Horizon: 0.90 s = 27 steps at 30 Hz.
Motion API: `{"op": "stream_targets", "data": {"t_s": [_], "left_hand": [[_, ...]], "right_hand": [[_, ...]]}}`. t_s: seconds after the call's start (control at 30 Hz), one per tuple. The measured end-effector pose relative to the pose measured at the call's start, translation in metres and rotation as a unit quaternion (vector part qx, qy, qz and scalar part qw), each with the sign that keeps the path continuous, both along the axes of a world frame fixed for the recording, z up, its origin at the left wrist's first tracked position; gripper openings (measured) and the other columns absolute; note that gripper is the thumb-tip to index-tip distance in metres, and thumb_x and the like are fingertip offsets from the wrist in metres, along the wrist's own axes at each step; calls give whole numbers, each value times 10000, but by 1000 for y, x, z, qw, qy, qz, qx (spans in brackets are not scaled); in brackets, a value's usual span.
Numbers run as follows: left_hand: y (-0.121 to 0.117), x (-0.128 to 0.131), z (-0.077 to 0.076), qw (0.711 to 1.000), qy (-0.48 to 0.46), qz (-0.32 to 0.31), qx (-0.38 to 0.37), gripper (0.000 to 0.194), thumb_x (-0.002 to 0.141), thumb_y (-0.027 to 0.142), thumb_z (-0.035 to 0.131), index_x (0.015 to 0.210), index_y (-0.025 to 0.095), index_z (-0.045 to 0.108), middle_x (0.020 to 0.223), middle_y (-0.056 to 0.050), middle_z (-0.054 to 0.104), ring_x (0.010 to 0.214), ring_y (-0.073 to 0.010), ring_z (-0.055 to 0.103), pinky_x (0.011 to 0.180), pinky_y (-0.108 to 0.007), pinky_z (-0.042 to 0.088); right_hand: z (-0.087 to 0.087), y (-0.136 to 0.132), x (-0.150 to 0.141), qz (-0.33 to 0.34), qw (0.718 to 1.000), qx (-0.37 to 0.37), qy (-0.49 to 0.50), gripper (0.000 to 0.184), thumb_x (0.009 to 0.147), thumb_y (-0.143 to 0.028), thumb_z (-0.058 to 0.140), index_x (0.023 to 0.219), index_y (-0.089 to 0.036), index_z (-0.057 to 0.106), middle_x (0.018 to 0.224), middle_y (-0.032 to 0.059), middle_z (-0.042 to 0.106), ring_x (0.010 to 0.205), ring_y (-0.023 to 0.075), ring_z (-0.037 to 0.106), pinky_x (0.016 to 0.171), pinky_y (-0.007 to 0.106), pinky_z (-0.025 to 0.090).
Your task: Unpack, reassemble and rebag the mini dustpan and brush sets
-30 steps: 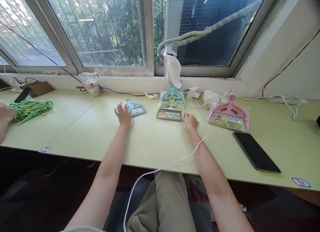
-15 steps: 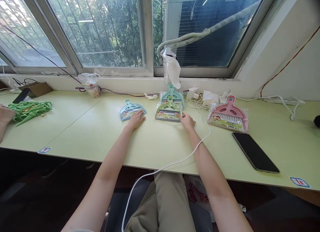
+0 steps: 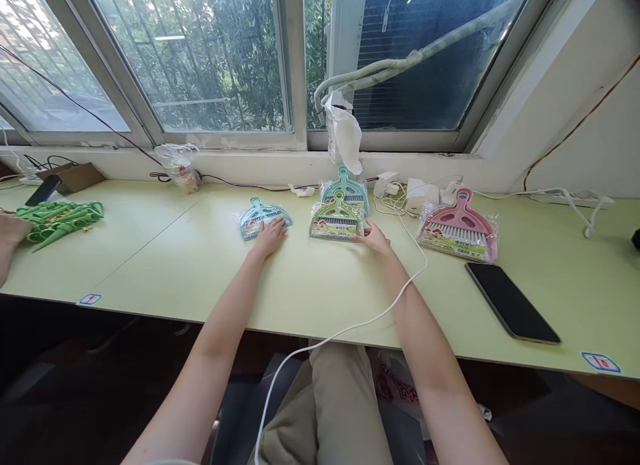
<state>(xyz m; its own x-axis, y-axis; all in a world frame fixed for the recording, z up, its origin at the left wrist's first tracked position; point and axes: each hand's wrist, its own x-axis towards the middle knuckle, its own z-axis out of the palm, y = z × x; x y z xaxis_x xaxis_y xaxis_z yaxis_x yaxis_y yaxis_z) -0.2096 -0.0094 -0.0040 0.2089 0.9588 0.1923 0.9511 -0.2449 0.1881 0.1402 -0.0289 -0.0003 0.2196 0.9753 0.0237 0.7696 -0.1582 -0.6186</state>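
Note:
My left hand (image 3: 271, 236) lies flat, fingers stretched, on the near right edge of a blue packaged dustpan-and-brush set (image 3: 260, 216). My right hand (image 3: 374, 237) rests at the near right corner of a green packaged set (image 3: 336, 222), fingers extended and touching its wrapper. Directly behind the green set lies a teal set (image 3: 346, 188). A pink set (image 3: 459, 227) sits further right on the pale green table (image 3: 310, 278).
A black phone (image 3: 511, 302) lies right of my right arm. A white cable (image 3: 350, 325) runs off the table edge to chargers (image 3: 417, 193) by the wall. Green plastic items (image 3: 57, 219) and another person's hand (image 3: 11, 233) are at far left. A plastic bag (image 3: 181, 166) sits by the window.
My left hand moved right from beside the blue set and settled on its near edge. My right hand shifted slightly forward to the green set's corner.

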Motion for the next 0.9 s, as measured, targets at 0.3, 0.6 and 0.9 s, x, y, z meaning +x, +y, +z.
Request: {"op": "stream_targets", "data": {"t_s": [0.3, 0.6, 0.9], "left_hand": [[4, -30, 10, 977, -31, 196, 78, 390, 925, 364, 451, 1252, 242, 626, 1395, -96, 564, 1308, -320, 461, 1137, -507, 290], [11, -36, 11, 966, -91, 230, 77, 185, 872, 345, 554, 969, 254, 683, 1233, -86, 634, 1223, -317, 509, 1026, -479, 407], [3, -17, 12, 978, 27, 161, 128, 283, 943, 243, 416, 1095, 225, 655, 1259, -120, 575, 1263, -295, 451, 1089, -465, 335]], "right_hand": [[-2, -3, -7, -37, 999, -1, 38, 669, 800, -480, 696, 1406, -310, 470, 1252, 53, 696, 1252, 273, 568, 1048, 463, 347], [-1, -5, -8, -38, 999, -1, 25, 622, 808, -448, 694, 1381, -310, 494, 1248, 27, 698, 1227, 253, 578, 1012, 414, 358], [-3, -3, -7, -37, 999, -4, 13, 621, 800, -427, 708, 1373, -303, 503, 1245, 27, 697, 1235, 254, 572, 1002, 408, 363]]}}
